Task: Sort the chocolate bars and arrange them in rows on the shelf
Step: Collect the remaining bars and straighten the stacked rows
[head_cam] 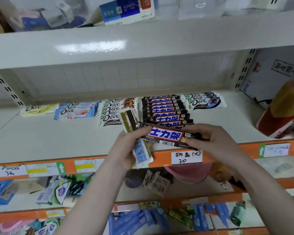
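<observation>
Both hands hold a dark Snickers bar (166, 135) level above the shelf's front edge. My right hand (209, 139) pinches its right end. My left hand (126, 148) grips its left end along with a small stack of white-wrapped bars (141, 154) standing upright in the palm. On the white shelf (58, 134) behind lie rows: a yellow Dove stack (39, 108), a blue-pink Dove stack (76, 110), a brown Dove row (114, 111), a Snickers row (165, 110) and a blue Dove stack (204, 100).
An orange price strip (161, 158) with paper labels edges the shelf. A red and yellow bag (280, 114) sits at the shelf's right end. A shelf board hangs close above. Lower shelves hold soap packs, scissors and blue packets.
</observation>
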Tool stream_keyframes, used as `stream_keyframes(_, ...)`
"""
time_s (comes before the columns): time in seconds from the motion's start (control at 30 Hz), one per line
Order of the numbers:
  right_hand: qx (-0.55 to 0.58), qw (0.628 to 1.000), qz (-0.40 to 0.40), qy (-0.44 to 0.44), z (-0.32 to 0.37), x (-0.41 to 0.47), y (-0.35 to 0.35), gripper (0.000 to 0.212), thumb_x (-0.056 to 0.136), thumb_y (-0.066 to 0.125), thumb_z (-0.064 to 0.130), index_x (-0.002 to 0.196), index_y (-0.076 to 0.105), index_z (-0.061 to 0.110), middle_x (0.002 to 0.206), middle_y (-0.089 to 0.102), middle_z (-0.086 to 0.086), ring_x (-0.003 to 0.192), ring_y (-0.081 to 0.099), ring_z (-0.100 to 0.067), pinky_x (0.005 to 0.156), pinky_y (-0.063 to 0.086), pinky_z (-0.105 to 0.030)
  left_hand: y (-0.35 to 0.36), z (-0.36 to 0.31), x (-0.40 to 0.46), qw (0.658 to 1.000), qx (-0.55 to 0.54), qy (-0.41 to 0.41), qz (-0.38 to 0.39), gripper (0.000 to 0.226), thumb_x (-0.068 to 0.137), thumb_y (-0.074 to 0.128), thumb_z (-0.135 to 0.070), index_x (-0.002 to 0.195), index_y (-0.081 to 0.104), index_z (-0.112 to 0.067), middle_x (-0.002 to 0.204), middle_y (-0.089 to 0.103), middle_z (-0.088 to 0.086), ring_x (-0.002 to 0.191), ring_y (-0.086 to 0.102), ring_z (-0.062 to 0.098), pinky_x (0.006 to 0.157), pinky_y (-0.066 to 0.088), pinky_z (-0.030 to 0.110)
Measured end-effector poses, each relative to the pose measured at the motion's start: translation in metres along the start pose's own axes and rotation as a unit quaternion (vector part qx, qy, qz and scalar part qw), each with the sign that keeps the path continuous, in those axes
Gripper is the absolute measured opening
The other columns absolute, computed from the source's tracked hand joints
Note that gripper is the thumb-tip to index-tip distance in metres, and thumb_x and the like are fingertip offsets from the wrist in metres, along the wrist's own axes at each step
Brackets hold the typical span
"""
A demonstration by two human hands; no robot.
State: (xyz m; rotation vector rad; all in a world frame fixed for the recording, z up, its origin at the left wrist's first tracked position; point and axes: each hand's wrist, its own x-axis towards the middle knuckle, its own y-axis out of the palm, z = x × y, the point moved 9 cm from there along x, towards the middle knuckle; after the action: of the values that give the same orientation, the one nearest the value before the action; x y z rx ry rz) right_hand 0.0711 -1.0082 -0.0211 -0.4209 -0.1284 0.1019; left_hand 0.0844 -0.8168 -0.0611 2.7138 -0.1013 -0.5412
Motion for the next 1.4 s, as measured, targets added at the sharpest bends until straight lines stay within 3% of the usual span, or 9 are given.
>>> stream_keyframes(0.17, -0.035, 0.999, -0.018, 0.002, -0.018, 0.009, -0.030, 0.027, 0.078, 0.069, 0.010, 0.095, 0.067, 0.030, 0.089, 0.063, 0.020, 0.072, 0.060, 0.011, 0.059, 0.043, -0.001, 0.004, 0.002, 0.000, 0.994, 0.099, 0.006, -0.034, 0.026, 0.075, 0.068, 0.003, 0.100, 0.063, -0.003, 0.085, 0.074, 0.015, 0.064, 0.071, 0.022, 0.045, 0.054, 0.024)
stream_keyframes(0.27, -0.056, 0.998, -0.013, 0.002, -0.027, 0.017, -0.029, 0.027, 0.078, 0.069, 0.010, 0.092, 0.066, 0.033, 0.086, 0.059, 0.022, 0.072, 0.055, 0.008, 0.056, 0.043, -0.002, 0.003, 0.000, 0.004, 0.979, 0.195, 0.018, -0.056, 0.023, 0.077, 0.069, 0.000, 0.097, 0.063, -0.009, 0.094, 0.072, 0.015, 0.077, 0.070, 0.025, 0.053, 0.058, 0.030)
stream_keyframes(0.47, -0.118, 0.993, -0.019, 0.006, -0.043, 0.029, -0.027, 0.027, 0.078, 0.068, 0.013, 0.102, 0.067, 0.026, 0.092, 0.059, 0.008, 0.070, 0.049, 0.009, 0.057, 0.035, -0.008, 0.006, -0.005, 0.017, 0.947, 0.317, -0.026, -0.053, 0.024, 0.076, 0.070, 0.001, 0.098, 0.063, -0.006, 0.092, 0.071, 0.014, 0.063, 0.068, 0.020, 0.044, 0.053, 0.024)
stream_keyframes(0.63, -0.155, 0.987, -0.034, 0.003, -0.046, 0.032, -0.022, 0.027, 0.076, 0.070, 0.019, 0.102, 0.068, 0.027, 0.092, 0.059, 0.007, 0.072, 0.051, 0.002, 0.061, 0.038, -0.014, 0.005, -0.019, 0.027, 0.909, 0.412, 0.000, -0.064, 0.018, 0.074, 0.071, 0.003, 0.085, 0.062, -0.008, 0.071, 0.065, 0.008, 0.049, 0.062, 0.017, 0.044, 0.049, 0.024)
stream_keyframes(0.73, -0.183, 0.982, -0.041, 0.008, -0.047, 0.034, -0.019, 0.028, 0.074, 0.072, 0.024, 0.101, 0.068, 0.027, 0.091, 0.061, 0.006, 0.079, 0.055, -0.009, 0.069, 0.040, -0.025, 0.003, -0.023, 0.031, 0.900, 0.429, 0.003, -0.072, 0.019, 0.074, 0.070, 0.005, 0.085, 0.060, -0.006, 0.070, 0.064, 0.011, 0.049, 0.057, 0.022, 0.047, 0.048, 0.029)
stream_keyframes(0.97, -0.210, 0.976, -0.059, 0.000, -0.045, 0.034, -0.017, 0.026, 0.073, 0.072, 0.027, 0.098, 0.066, 0.028, 0.089, 0.054, 0.009, 0.080, 0.049, -0.008, 0.069, 0.036, -0.025, 0.004, -0.033, 0.038, 0.868, 0.488, 0.037, -0.085, 0.030, 0.071, 0.076, -0.005, 0.098, 0.063, -0.009, 0.083, 0.065, 0.003, 0.068, 0.061, 0.016, 0.058, 0.049, 0.025)
stream_keyframes(1.17, -0.224, 0.973, -0.056, -0.003, -0.042, 0.037, -0.015, 0.026, 0.076, 0.070, 0.028, 0.101, 0.064, 0.030, 0.095, 0.052, 0.004, 0.085, 0.047, -0.010, 0.074, 0.034, -0.026, 0.005, -0.036, 0.041, 0.860, 0.502, 0.030, -0.081, 0.030, 0.071, 0.076, -0.007, 0.098, 0.063, -0.007, 0.096, 0.068, 0.010, 0.086, 0.065, 0.025, 0.078, 0.054, 0.037)
stream_keyframes(1.3, -0.220, 0.973, -0.067, -0.013, -0.037, 0.037, -0.015, 0.026, 0.075, 0.071, 0.025, 0.100, 0.066, 0.028, 0.099, 0.048, 0.004, 0.086, 0.047, -0.009, 0.078, 0.036, -0.025, 0.007, -0.037, 0.042, 0.861, 0.503, 0.042, -0.069, 0.021, 0.072, 0.075, -0.008, 0.085, 0.061, -0.013, 0.081, 0.063, -0.001, 0.073, 0.058, 0.012, 0.058, 0.045, 0.023)
stream_keyframes(1.4, -0.238, 0.969, -0.069, -0.022, -0.035, 0.035, -0.014, 0.028, 0.077, 0.070, 0.025, 0.104, 0.065, 0.025, 0.095, 0.048, 0.008, 0.086, 0.045, -0.008, 0.076, 0.034, -0.023, 0.004, -0.038, 0.041, 0.881, 0.465, 0.050, -0.066, 0.016, 0.077, 0.072, -0.009, 0.087, 0.060, -0.014, 0.087, 0.067, 0.003, 0.078, 0.063, 0.017, 0.064, 0.050, 0.026)
